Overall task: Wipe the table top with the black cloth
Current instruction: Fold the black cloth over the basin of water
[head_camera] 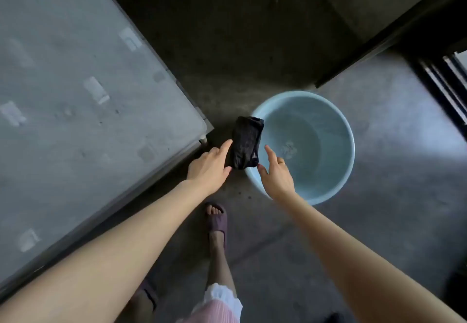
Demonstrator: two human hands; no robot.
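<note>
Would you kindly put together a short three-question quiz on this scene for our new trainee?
1. True or false: the black cloth lies spread flat on the table top.
2. Which vessel is in view? A) light blue basin B) red bucket C) glass jug
3. Which hand wears a ring?

Key
1. False: it is folded and lies across the basin's rim.
2. A
3. The right hand.

Dim, soft-focus scene; daylight glares on the floor (404, 145) at right, edges warped.
</note>
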